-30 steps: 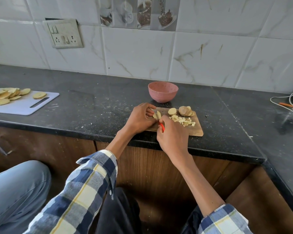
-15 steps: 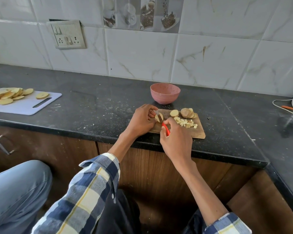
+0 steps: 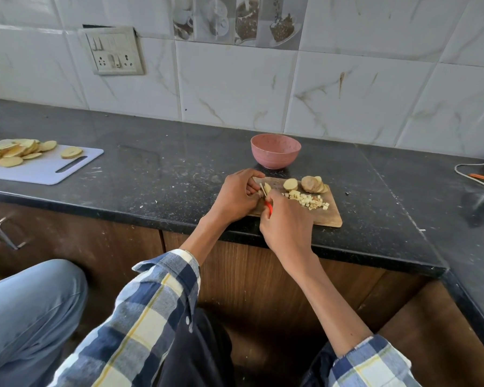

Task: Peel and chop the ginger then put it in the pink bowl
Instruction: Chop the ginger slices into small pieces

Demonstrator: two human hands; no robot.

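A small wooden cutting board (image 3: 327,215) lies near the counter's front edge. My left hand (image 3: 236,195) pinches a pale ginger slice (image 3: 266,187) on the board's left end. My right hand (image 3: 287,224) grips a red-handled knife (image 3: 268,206), blade mostly hidden at the slice. To the right lie a peeled ginger piece (image 3: 290,184), a row of ginger slices (image 3: 313,184) and a heap of small ginger cubes (image 3: 309,201). The pink bowl (image 3: 275,150) stands just behind the board; I see nothing in it.
A white cutting board (image 3: 45,170) with several round pale slices (image 3: 14,152) sits at the counter's far left. Cables (image 3: 478,174) lie at the right edge. The tiled wall carries a switch panel (image 3: 113,51). A person's blue-trousered leg (image 3: 25,317) is at lower left.
The view has shifted slightly. My right hand with the knife has moved a little forward toward the slice that my left hand holds; the other ginger and bowl stay put.
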